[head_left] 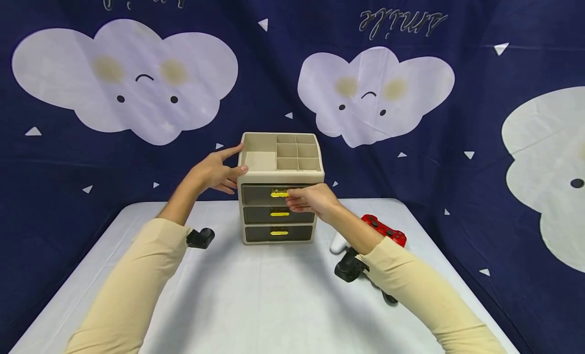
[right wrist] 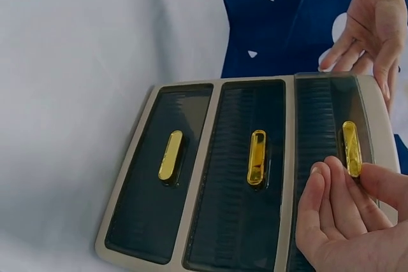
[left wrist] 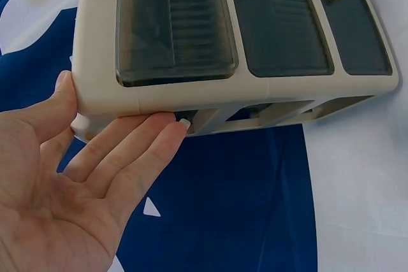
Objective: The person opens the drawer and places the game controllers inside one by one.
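A cream desktop drawer organizer [head_left: 281,178] stands upright at the back of the table, with three dark see-through drawers and an open divided top. The left hand [head_left: 216,172] braces its upper left corner, thumb over the top edge and straight fingers along the side, as the left hand [left wrist: 76,176] in the left wrist view confirms. Between thumb and fingertips, the right hand [head_left: 315,199] pinches the gold handle [right wrist: 352,149] of the top drawer [right wrist: 319,132]. That drawer sticks out slightly from the frame. The middle drawer [right wrist: 252,214] and bottom drawer [right wrist: 153,214] sit flush.
Right of the organizer, partly behind the right forearm, lie a red game controller [head_left: 386,229], a white object [head_left: 338,243] and a dark item [head_left: 389,298]. A white cloth [head_left: 256,298] covers the table. A navy curtain [head_left: 269,74] with clouds hangs close behind the organizer.
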